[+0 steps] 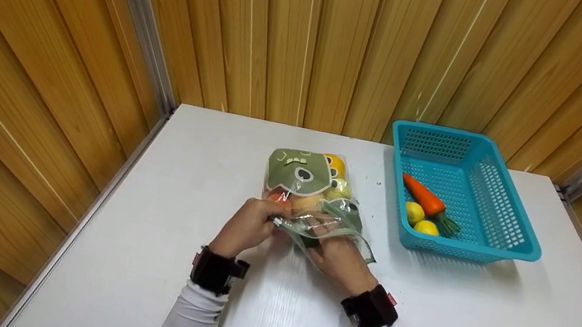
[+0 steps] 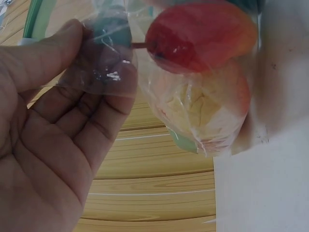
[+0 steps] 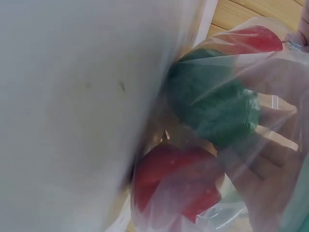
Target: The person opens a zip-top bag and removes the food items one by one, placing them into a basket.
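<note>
- Head view: the clear bag [image 1: 289,172], with a green cartoon print, lies mid-frame on the white table [image 1: 142,233], fruit showing through it.
- There the left hand [image 1: 248,225] pinches the bag's near edge by the zip, and the right hand [image 1: 343,259] reaches into its mouth.
- At right in that view, the blue basket [image 1: 471,249] holds a carrot [image 1: 423,195] and two lemons [image 1: 414,212].
- Left wrist view: at left, thumb and fingers grip the plastic; a red fruit [image 2: 198,36] fills the upper right, a yellowish fruit [image 2: 195,106] just below.
- Right wrist view: at right, fingers behind plastic meet a green fruit [image 3: 212,96]; I cannot tell whether they grip it. A red pepper [image 3: 176,181] sits lower centre.
</note>
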A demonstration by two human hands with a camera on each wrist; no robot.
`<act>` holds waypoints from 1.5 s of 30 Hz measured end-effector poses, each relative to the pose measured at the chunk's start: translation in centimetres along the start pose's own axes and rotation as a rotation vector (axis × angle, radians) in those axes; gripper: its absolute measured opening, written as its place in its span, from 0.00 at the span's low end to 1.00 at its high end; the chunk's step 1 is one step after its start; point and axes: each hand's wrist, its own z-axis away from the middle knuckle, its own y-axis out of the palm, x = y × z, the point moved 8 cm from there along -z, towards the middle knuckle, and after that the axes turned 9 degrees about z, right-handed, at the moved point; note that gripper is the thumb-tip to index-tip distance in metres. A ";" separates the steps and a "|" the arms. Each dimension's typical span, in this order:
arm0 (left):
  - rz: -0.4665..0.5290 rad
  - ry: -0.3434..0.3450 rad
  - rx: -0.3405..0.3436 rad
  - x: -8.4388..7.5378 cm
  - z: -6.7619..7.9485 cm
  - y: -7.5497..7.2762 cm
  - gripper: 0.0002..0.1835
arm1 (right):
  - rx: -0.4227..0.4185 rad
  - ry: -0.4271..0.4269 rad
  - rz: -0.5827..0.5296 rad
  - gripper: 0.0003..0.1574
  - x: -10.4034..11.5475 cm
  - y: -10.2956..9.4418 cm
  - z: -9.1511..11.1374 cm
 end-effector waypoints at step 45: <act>-0.020 -0.023 -0.010 0.3 -0.1 -0.4 0.22 | 0.384 0.124 -0.255 0.16 -2.2 -5.3 -0.2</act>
